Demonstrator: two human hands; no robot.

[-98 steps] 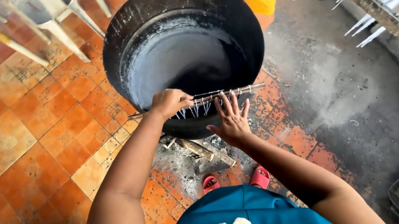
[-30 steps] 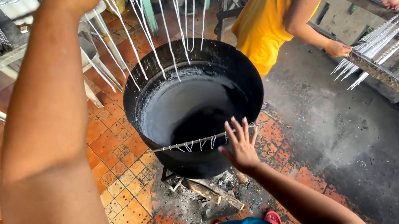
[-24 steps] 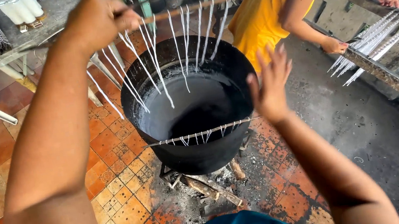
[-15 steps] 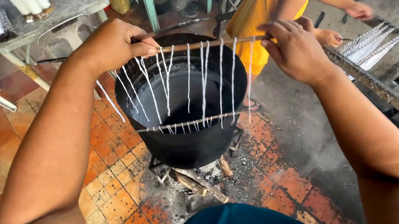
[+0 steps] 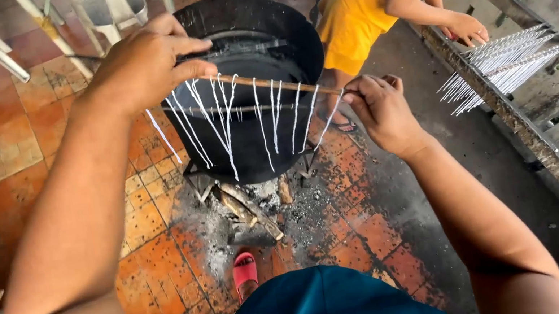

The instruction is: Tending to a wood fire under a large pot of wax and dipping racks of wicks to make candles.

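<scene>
Both hands pinch the wooden rod (image 5: 280, 85) level, left hand (image 5: 139, 64) and right hand (image 5: 380, 108) at opposite ends, so its white waxed wicks (image 5: 225, 124) hang free before the black cauldron (image 5: 249, 74).

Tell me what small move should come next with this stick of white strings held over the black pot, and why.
Probably level the thin wooden stick first. The left hand holds its end higher than the right hand does, so the hanging white strings slant and bunch near the left grip, in front of the big round black metal pot.
</scene>
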